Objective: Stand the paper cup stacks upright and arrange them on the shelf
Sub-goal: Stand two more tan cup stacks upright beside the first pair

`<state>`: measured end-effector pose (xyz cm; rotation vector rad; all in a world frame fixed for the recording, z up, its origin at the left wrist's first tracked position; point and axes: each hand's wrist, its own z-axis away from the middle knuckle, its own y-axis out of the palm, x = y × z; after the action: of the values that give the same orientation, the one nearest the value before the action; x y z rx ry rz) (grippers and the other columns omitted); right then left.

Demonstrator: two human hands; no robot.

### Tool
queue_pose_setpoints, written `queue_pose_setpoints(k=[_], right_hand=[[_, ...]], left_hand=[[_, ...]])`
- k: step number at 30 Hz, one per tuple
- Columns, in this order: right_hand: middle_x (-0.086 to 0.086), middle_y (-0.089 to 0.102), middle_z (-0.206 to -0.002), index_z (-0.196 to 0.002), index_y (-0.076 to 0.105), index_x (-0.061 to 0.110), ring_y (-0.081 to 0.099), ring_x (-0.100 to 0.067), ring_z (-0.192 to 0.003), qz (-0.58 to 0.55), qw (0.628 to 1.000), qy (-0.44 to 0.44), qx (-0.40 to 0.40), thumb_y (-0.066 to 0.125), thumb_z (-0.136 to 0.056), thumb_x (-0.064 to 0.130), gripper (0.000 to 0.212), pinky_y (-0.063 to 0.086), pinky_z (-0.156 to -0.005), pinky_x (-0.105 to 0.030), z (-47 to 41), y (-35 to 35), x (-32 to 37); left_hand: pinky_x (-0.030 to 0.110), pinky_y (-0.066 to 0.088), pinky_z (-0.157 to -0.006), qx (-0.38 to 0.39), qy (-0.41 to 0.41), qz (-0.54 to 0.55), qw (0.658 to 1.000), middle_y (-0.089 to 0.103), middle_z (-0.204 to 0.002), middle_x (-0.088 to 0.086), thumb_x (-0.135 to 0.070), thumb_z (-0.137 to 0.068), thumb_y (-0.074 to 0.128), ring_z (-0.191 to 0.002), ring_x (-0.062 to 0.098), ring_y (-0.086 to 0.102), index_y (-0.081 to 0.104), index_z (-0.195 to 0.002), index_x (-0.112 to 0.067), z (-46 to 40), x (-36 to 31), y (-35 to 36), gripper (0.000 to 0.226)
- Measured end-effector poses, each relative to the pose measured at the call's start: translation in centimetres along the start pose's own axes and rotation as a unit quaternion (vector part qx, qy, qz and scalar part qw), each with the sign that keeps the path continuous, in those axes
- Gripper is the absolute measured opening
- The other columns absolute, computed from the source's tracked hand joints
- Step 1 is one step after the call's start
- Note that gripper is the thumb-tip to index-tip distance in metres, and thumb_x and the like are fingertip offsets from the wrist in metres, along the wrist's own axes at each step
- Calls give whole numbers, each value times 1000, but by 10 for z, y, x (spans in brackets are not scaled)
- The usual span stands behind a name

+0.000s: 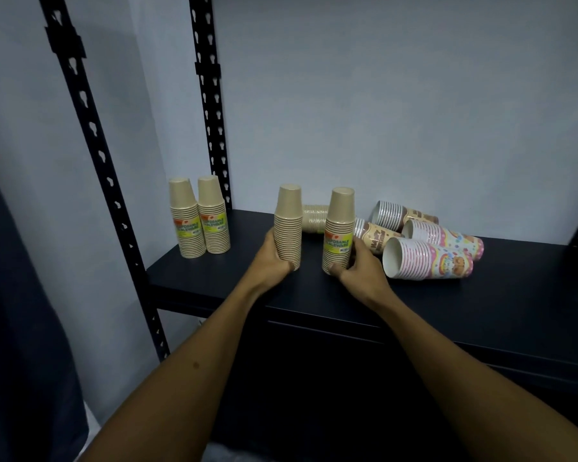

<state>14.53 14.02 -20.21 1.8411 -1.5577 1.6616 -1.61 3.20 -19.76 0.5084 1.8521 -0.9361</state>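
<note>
From my head camera, I take the black shelf point(514, 261) as my landmark. My left hand point(276, 253) wraps the lower half of a plain kraft cup stack point(288, 225), fingers curled round its far side and thumb near the base, so I can keep it steady on its rims. My right hand point(356, 261) grips the labelled kraft stack point(339, 228) the same way, low down, thumb in front and fingers bent round the right side; holding near the base seems the safest way to stop a tall stack tipping. Both stacks stand upright near the shelf's front middle, a gap between them. At the shelf's back left corner two labelled stacks point(199, 218) already stand side by side, touching; I judge mine belong beside them. Behind my two, another kraft stack point(315, 218) lies on its side. Toward the shelf's right, four patterned stacks point(427, 258) lie tumbled together, mouths toward me, not yet stood up.
</note>
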Motion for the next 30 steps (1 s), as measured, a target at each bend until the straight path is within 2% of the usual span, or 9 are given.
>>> queue_pose_setpoints(k=[3, 7, 10, 13, 15, 18, 23, 27, 30], right_hand=[[6, 60, -114, -130, 48, 18, 58, -12, -107, -29, 1000, -5, -8, 71, -81, 13, 54, 45, -93, -27, 0, -1, -1], [-2, 62, -124, -128, 51, 15, 59, -14, -112, -56, 998, 7, 0, 74, -81, 14, 52, 47, -98, -30, -2, -2, -4], [-4, 61, -128, -130, 50, 13, 57, -14, -115, -63, 998, 7, 3, 73, -81, 13, 54, 46, -99, -29, -2, -2, -4], [-3, 61, -128, -131, 49, 14, 57, -13, -115, -71, 997, 7, 13, 72, -83, 10, 54, 45, -101, -31, -2, -2, -5], [-2, 61, -128, -131, 49, 15, 57, -13, -116, -74, 997, 6, 19, 71, -83, 10, 53, 45, -103, -33, -2, -2, -6], [-2, 61, -129, -132, 49, 14, 57, -13, -117, -77, 997, 4, 22, 70, -84, 9, 53, 45, -103, -33, -1, -2, -8], [-3, 59, -131, -134, 47, 12, 56, -14, -120, -85, 996, 6, 31, 69, -84, 8, 54, 45, -105, -35, -1, -2, -7], [-4, 59, -132, -135, 46, 12, 55, -15, -120, -86, 996, 9, 33, 69, -85, 8, 55, 45, -105, -36, -2, -2, -7], [-3, 61, -129, -133, 48, 14, 57, -14, -117, -69, 997, 5, 32, 68, -85, 10, 52, 47, -103, -37, -2, -2, -9]], left_hand=[[28, 46, -95, -14, -10, 4, 1000, 57, -127, 1, -4, -72, 75, -115, 16, 56, 37, -139, -13, -3, 9, -1, 77], [31, 47, -93, -52, -15, -54, 997, 56, -123, 1, -20, -64, 87, -109, 17, 56, 42, -131, -15, -4, 11, 5, 81], [35, 45, -99, -18, -10, -67, 998, 51, -127, -1, -35, -58, 87, -114, 16, 52, 36, -135, -19, -5, 9, 4, 94], [30, 43, -99, 34, -13, -6, 999, 54, -126, -1, -14, -71, 79, -116, 15, 54, 32, -140, -16, -4, 7, 1, 84], [32, 44, -100, 27, -9, -12, 1000, 57, -124, -1, -6, -75, 74, -116, 16, 56, 39, -136, -15, -4, 9, 1, 72], [30, 46, -97, -4, -13, -42, 999, 59, -122, -3, -13, -73, 80, -111, 14, 57, 47, -127, -16, -4, 10, 3, 63], [28, 46, -95, 17, -10, -64, 998, 56, -117, -10, -31, -66, 85, -108, 10, 56, 44, -129, -18, -1, 4, 7, 77], [39, 41, -107, 43, -4, -38, 998, 55, -135, -1, -18, -78, 74, -123, 15, 53, 41, -138, -16, -2, 7, 3, 69], [34, 45, -102, 12, -6, -51, 999, 61, -126, -1, -18, -76, 78, -116, 15, 57, 52, -128, -14, -1, 7, 5, 58]])
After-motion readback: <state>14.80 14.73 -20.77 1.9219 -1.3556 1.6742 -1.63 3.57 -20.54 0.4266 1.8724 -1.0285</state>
